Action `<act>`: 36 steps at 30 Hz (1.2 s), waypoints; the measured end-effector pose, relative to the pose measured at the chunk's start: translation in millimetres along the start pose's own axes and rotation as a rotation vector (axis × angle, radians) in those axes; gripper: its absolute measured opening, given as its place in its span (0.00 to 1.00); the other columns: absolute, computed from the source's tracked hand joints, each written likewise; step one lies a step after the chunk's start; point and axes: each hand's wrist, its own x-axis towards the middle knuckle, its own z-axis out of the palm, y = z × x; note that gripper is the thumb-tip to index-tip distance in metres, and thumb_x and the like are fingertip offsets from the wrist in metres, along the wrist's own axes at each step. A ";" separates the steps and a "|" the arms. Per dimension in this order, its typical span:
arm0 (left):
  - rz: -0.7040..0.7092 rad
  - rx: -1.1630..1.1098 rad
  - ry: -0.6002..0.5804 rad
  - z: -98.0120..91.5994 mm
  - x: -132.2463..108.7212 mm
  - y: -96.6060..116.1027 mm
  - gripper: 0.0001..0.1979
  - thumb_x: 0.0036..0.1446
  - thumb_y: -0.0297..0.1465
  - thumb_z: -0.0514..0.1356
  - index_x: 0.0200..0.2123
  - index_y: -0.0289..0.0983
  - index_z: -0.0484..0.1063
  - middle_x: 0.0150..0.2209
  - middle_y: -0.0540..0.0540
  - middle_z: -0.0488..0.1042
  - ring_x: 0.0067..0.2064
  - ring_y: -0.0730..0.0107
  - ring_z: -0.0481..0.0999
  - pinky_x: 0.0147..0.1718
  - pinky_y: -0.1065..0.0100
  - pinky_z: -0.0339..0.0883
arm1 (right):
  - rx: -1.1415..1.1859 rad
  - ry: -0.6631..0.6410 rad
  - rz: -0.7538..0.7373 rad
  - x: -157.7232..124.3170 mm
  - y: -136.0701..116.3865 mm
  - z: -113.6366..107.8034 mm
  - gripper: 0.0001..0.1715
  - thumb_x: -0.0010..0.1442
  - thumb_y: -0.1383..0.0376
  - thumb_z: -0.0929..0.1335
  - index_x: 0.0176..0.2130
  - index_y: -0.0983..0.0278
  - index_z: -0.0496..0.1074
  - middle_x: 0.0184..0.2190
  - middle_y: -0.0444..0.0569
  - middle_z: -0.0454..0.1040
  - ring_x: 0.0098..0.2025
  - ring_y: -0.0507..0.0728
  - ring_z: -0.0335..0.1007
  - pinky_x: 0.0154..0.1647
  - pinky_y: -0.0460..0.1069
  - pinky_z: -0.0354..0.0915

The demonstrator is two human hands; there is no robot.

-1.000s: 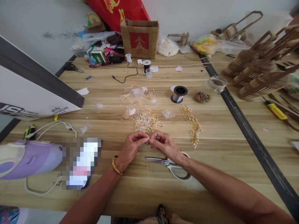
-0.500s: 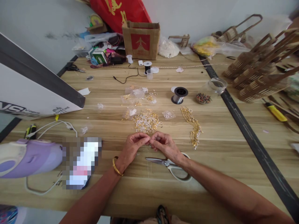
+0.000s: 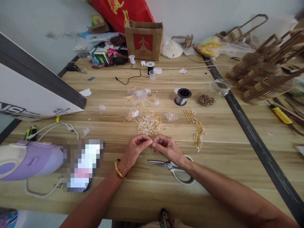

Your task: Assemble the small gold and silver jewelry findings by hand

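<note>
My left hand [image 3: 137, 148] and my right hand [image 3: 168, 147] meet at the fingertips, each in a pinch. What they hold is too small to make out. Thin pale strands [image 3: 150, 172] show on the wood below them, and I cannot tell whether these run up to my fingers. Just beyond the fingertips lies a heap of gold and silver beads [image 3: 149, 123]. Scissors with white handles [image 3: 181, 174] lie partly under my right wrist, blades pointing left. Gold beaded chains [image 3: 196, 129] rest to the right of the heap.
Small bags of findings [image 3: 140, 95], a wire spool [image 3: 182, 96] and a jar of dark beads [image 3: 213, 91] stand beyond the heap. A blurred-out phone [image 3: 85, 166] and a purple device [image 3: 35, 161] are at left. Woven baskets [image 3: 261, 76] stand at right.
</note>
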 end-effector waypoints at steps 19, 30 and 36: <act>0.002 -0.010 0.004 0.5 0.0 1.6 0.09 0.49 0.34 0.65 0.25 0.35 0.73 0.25 0.50 0.71 0.30 0.72 0.68 0.33 0.71 0.62 | 0.013 0.010 0.000 0.0 0.7 0.2 0.20 0.54 0.50 0.70 0.29 0.65 0.68 0.21 0.41 0.65 0.21 0.47 0.58 0.22 0.44 0.58; 0.176 0.085 0.070 2.8 -2.6 7.2 0.07 0.50 0.32 0.65 0.24 0.36 0.75 0.32 0.47 0.71 0.38 0.68 0.69 0.40 0.69 0.62 | 0.087 0.070 -0.008 0.3 1.1 -0.2 0.14 0.56 0.57 0.69 0.38 0.65 0.68 0.21 0.41 0.68 0.21 0.48 0.63 0.21 0.44 0.63; 0.265 0.190 0.112 1.3 -4.0 5.6 0.05 0.49 0.32 0.66 0.26 0.37 0.77 0.41 0.44 0.67 0.47 0.62 0.67 0.48 0.64 0.62 | 0.134 -0.050 -0.041 -0.9 3.2 1.1 0.16 0.54 0.63 0.70 0.42 0.65 0.66 0.22 0.41 0.70 0.24 0.49 0.67 0.22 0.43 0.64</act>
